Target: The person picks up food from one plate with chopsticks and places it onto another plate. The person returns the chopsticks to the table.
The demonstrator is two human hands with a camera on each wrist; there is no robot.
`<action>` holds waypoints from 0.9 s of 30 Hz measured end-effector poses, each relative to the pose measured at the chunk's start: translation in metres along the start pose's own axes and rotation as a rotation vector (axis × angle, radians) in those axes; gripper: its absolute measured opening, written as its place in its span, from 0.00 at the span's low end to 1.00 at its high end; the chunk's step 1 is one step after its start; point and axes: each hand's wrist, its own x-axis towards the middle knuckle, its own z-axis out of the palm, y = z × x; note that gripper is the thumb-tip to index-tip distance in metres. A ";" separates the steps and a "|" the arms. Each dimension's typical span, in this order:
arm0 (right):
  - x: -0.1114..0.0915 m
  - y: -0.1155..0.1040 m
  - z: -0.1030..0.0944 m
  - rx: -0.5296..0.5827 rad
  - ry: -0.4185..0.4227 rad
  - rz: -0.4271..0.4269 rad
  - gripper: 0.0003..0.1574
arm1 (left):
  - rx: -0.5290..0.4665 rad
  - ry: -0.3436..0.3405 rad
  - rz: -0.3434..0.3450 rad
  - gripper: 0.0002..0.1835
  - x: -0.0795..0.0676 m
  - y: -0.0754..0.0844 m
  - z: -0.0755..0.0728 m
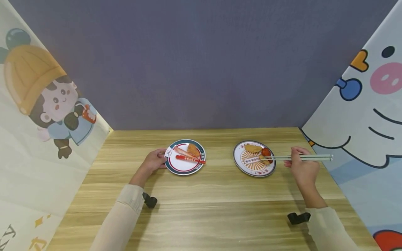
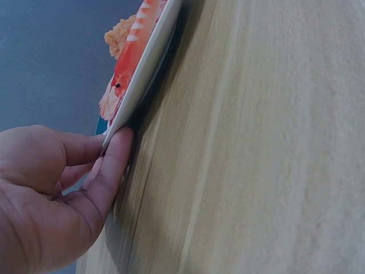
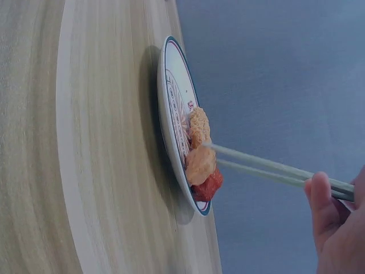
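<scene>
My left hand [image 1: 155,160] pinches the near-left rim of a white plate with a dark green band [image 1: 183,170], thumb on top and fingers beneath. On that plate lie a red prawn [image 1: 190,159], a paler pink piece [image 1: 181,152] and a browned fried piece [image 1: 193,150]. My right hand [image 1: 304,171] holds pale green chopsticks [image 1: 314,157]. Their tips reach a golden fried piece [image 3: 201,164] on a second, patterned plate [image 1: 241,158]; whether they grip it, I cannot tell. Another fried piece [image 1: 252,148] and a red piece [image 1: 266,152] lie beside it.
Both plates are on a wood-grain table [image 1: 213,216], some distance apart. A grey-blue wall [image 1: 201,69] rises behind the table. Cartoon-printed panels stand at the left [image 1: 28,167] and right [image 1: 329,125].
</scene>
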 end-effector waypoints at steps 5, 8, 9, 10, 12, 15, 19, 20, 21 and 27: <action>-0.004 -0.005 0.000 -0.123 0.000 -0.100 0.18 | 0.000 0.000 0.003 0.27 0.001 0.000 -0.001; -0.009 -0.011 0.001 -0.170 0.005 -0.166 0.18 | 0.005 -0.002 0.001 0.27 0.001 0.000 -0.001; -0.010 -0.014 0.002 -0.178 0.010 -0.179 0.18 | 0.008 -0.002 0.000 0.27 0.001 0.000 -0.001; -0.011 -0.016 0.002 -0.185 0.014 -0.189 0.17 | 0.010 0.000 -0.002 0.27 0.001 0.000 -0.001; -0.013 -0.020 0.003 -0.201 0.024 -0.212 0.17 | 0.015 0.000 -0.005 0.27 0.000 0.000 -0.001; -0.014 -0.024 0.005 -0.235 0.038 -0.253 0.17 | 0.015 0.002 -0.007 0.27 0.000 0.001 -0.001; -0.014 -0.025 0.006 -0.298 0.044 -0.302 0.16 | 0.012 0.004 -0.007 0.27 -0.001 0.002 -0.001; -0.013 -0.024 0.006 -0.322 0.040 -0.307 0.16 | 0.008 0.004 -0.008 0.27 -0.001 0.001 -0.001; -0.014 -0.023 0.006 -0.341 0.038 -0.312 0.15 | 0.004 0.002 -0.007 0.27 -0.001 0.001 -0.001; -0.013 -0.013 0.006 -0.321 -0.006 -0.299 0.14 | -0.002 0.003 -0.012 0.27 0.001 -0.001 -0.002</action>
